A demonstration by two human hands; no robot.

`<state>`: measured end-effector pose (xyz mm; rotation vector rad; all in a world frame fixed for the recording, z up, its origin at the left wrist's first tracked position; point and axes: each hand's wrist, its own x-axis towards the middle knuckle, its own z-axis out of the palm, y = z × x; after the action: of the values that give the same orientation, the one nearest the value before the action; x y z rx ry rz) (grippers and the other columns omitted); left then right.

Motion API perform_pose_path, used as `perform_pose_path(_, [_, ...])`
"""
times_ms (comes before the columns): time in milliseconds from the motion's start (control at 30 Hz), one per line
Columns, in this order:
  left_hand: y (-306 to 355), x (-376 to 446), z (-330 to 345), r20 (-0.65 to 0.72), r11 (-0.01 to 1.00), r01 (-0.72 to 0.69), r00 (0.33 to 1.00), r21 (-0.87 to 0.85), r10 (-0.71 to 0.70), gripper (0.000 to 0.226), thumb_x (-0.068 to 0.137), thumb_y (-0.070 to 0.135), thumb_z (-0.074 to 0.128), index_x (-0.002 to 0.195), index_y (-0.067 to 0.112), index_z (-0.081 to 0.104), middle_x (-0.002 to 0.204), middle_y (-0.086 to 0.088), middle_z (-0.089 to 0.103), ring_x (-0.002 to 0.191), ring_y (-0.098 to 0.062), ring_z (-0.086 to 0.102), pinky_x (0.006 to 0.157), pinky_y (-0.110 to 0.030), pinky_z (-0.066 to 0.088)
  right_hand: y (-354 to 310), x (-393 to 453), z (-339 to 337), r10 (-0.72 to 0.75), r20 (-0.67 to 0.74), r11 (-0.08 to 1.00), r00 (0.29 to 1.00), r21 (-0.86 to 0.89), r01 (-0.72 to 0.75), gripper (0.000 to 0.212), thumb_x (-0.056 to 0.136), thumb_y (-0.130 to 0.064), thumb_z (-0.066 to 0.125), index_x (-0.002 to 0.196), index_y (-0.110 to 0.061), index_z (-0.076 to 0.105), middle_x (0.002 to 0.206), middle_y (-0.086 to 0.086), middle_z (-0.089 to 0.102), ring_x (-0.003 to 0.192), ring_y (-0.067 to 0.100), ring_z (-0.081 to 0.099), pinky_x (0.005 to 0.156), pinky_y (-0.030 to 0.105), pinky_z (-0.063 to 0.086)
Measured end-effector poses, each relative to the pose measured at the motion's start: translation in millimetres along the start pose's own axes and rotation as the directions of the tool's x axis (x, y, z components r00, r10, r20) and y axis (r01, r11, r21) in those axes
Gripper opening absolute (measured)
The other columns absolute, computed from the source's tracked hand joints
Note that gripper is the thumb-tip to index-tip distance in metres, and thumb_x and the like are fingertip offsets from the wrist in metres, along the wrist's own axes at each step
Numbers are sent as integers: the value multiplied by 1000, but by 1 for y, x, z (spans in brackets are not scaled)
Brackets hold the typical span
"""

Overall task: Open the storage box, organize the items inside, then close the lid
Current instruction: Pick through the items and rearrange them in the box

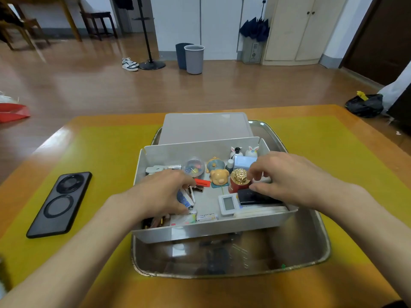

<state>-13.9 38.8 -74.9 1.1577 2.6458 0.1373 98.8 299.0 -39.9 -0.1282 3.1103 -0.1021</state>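
Observation:
The white storage box (200, 230) stands open on a metal tray (315, 247), its lid (204, 127) lying flat behind it. Inside are a clear tub of coloured pins (195, 167), a bear figurine (219, 177), a red bottle with a gold cap (239, 182), a small white display device (227, 204), a black case (251, 196), batteries and other small items. My left hand (162, 192) is inside the box at the left, fingers closed on a small blue-and-white item (185, 200). My right hand (287, 176) hovers at the right, fingertips pinching at the gold cap.
A black phone (59, 204) lies face down on the yellow mat, left of the tray. The table's far edge is just behind the lid. Beyond it are wooden floor, two bins (191, 57), a coat stand base and cupboards.

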Motion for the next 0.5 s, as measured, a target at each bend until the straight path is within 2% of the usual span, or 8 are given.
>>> perform_pose_path(167, [-8,-13,11,-88,1000,-22,996,2,22,56,76,41,74,130,39,58,128,13,51,117,-13,51,88,-38,50,-38,11,8,-104,-1,994,995,-23,104,16,95,-47,55,99,-36,67,87,-16,57,92,10,54,65,33,45])
perform_pose_path(233, [-12,-11,15,-125,1000,-20,992,0,20,53,77,43,74,128,40,58,128,14,49,117,-13,49,85,-36,50,-53,19,16,-139,34,990,990,-27,140,18,95,-46,56,104,-36,68,91,-15,57,95,11,54,67,33,45])
perform_pose_path(367, [-17,-4,23,-121,993,-45,991,106,58,41,81,39,71,120,35,62,115,8,57,110,-18,54,75,-32,41,-77,39,35,-189,100,978,977,-68,196,25,92,-43,61,114,-35,69,108,-6,64,101,19,60,76,37,52])
perform_pose_path(500, [-21,2,24,-224,999,-31,974,17,34,20,84,31,70,104,32,67,99,11,53,101,-15,54,66,-29,31,-86,53,49,-196,209,977,958,-47,210,29,89,-45,70,116,-34,71,107,-9,70,97,16,62,70,31,47])
